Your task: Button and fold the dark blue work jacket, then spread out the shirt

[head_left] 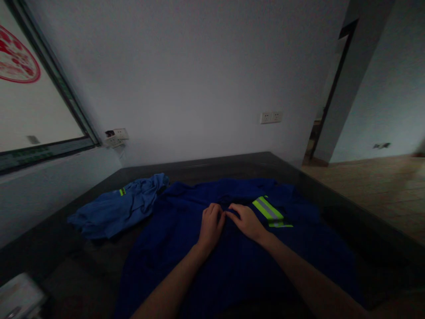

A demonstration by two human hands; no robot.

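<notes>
A dark blue work jacket (pixel 179 230) lies spread over the table in front of me, with a yellow-green and silver reflective strip (pixel 268 211) on its right part. My left hand (pixel 211 226) and my right hand (pixel 247 220) meet near the jacket's upper middle. Fingers of both hands are closed in a pinch on the cloth, the fingertips almost touching. Whatever small part of the jacket sits between them is hidden and too dark to make out. The reflective strip is just right of my right hand.
A crumpled lighter blue garment (pixel 116 208) with a small yellow-green patch rests at the left on the dark table (pixel 232 161). A whitish object (pixel 20 294) is at the lower left corner. Behind the table stands a wall with sockets (pixel 271 117); tiled floor (pixel 372 181) lies right.
</notes>
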